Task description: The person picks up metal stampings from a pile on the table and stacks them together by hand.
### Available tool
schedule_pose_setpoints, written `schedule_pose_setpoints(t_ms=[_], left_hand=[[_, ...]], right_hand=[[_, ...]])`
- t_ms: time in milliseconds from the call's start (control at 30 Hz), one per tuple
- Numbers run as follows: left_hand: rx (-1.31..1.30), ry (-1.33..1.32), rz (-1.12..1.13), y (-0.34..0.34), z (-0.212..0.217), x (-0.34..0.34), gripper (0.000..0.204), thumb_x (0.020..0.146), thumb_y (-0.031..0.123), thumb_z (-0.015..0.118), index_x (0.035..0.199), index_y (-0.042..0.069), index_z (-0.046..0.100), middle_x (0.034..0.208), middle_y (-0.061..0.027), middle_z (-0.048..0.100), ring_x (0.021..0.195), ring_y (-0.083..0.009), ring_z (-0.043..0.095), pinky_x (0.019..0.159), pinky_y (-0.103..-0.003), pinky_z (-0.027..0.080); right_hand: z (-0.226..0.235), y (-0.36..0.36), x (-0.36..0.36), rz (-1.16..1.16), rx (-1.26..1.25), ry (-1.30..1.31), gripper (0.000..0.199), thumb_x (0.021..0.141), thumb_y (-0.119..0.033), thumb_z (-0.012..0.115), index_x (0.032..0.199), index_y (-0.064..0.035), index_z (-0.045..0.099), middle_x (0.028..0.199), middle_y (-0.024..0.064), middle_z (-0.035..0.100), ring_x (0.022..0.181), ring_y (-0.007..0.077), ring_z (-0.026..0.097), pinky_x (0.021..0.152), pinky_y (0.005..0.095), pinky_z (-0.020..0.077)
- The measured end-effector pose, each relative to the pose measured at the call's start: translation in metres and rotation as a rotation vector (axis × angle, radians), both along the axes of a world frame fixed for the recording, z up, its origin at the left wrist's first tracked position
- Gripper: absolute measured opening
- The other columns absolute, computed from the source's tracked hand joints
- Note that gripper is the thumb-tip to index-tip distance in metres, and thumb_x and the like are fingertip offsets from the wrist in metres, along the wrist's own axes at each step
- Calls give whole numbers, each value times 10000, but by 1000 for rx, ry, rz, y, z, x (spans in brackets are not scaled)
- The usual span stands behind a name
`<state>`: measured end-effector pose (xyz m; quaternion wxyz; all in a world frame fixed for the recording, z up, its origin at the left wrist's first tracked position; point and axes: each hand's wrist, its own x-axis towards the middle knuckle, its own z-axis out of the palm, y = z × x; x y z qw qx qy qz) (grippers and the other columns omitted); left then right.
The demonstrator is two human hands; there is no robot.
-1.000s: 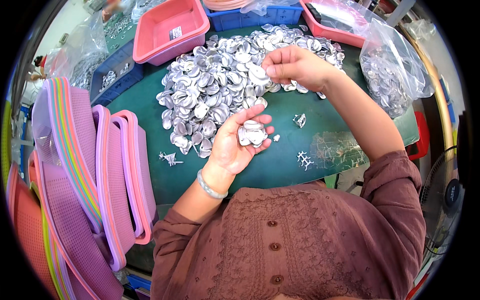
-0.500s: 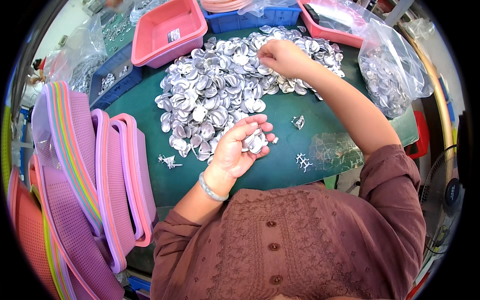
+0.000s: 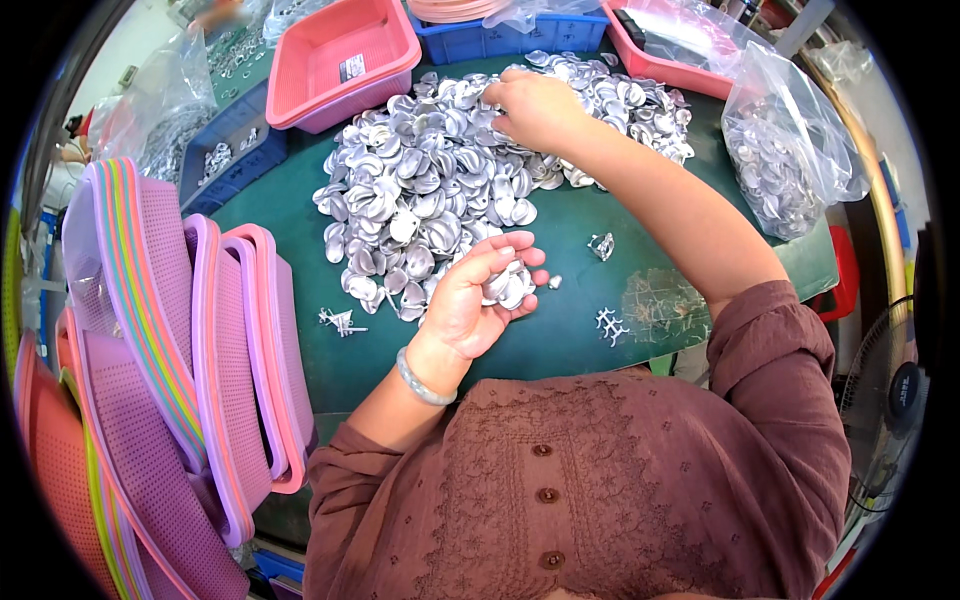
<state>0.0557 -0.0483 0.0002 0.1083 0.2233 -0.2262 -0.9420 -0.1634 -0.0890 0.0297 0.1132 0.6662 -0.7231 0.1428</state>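
Observation:
A broad heap of silver-coloured, curved metal pieces [image 3: 425, 180] covers the middle of the green table. My left hand [image 3: 478, 300] is turned palm up in front of the heap, its fingers curled around several of these metal pieces [image 3: 509, 287]. At the far part of the heap, my right hand [image 3: 540, 108] reaches in palm down. Its thumb and forefinger stand apart over the pieces, and I see nothing held between them; the other fingers are partly hidden. One small metal bit [image 3: 555, 282] lies just beside the left fingertips.
Stacked perforated plastic baskets [image 3: 225, 370] stand at the left. Pink trays [image 3: 345, 65] and a blue crate [image 3: 510, 38] line the far side. A clear bag of metal pieces [image 3: 780, 150] sits at right. Small branched metal parts [image 3: 609, 326] lie near the table's front edge.
My right hand has shifted left and slightly away over the heap, and its thumb and forefinger have spread apart. My left hand stays in place with its pieces.

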Motion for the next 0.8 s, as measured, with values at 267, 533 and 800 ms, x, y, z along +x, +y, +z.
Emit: schedule_pose_setpoints(t_ms=[267, 533, 800], left_hand=[[-8, 5, 2, -1, 2, 1, 271, 828, 184, 504, 1056, 39, 525, 936, -93, 588, 839, -250, 568, 641, -340, 481], [46, 94, 52, -5, 4, 0, 369, 879, 347, 411, 1067, 53, 532, 951, -84, 590, 840, -240, 572, 643, -352, 486], [30, 168, 20, -5, 2, 1, 425, 884, 366, 393, 1146, 47, 495, 971, -76, 581, 867, -224, 550, 669, -353, 470]], right_hand=[[0, 0, -5, 117, 0, -106, 94, 710, -127, 544, 783, -100, 597, 847, 66, 566, 807, 263, 568, 667, 383, 460], [24, 74, 34, 681, -426, 130, 133, 634, -143, 548, 745, -72, 527, 746, 26, 500, 671, 197, 508, 576, 307, 407], [24, 112, 48, 742, -308, 7, 222, 619, -97, 585, 836, -57, 558, 786, 39, 513, 712, 200, 519, 596, 305, 415]])
